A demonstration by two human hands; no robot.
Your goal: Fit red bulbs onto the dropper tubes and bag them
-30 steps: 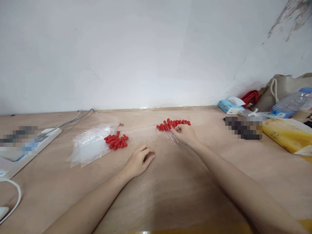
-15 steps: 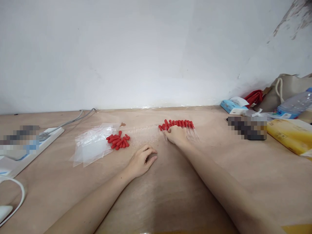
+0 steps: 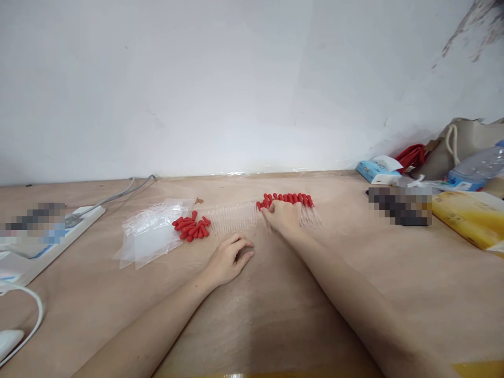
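My right hand (image 3: 284, 216) reaches into a row of glass droppers with red rubber bulbs (image 3: 305, 199). Its fingers are pinched low over the left part of the row and appear closed on a dropper, whose tube they mostly hide. My left hand (image 3: 229, 257) rests on the table with its thumb and fingers apart, holding nothing. Just beyond it lies a row of clear glass tubes (image 3: 234, 218) without bulbs, side by side. A loose pile of red rubber bulbs (image 3: 191, 228) sits at the left end of those tubes.
Clear plastic zip bags (image 3: 151, 236) lie left of the bulbs. A white power strip (image 3: 59, 244) with cables stands farther left. To the right are a blue tissue pack (image 3: 378, 170), a blurred dark object (image 3: 399, 207), a yellow pack (image 3: 468, 218) and a plastic bottle (image 3: 478, 165). A wall closes off the back.
One red bulb that stuck up beyond the row now sits lower, more in line with the others. My right hand has shifted slightly; my left hand stays put.
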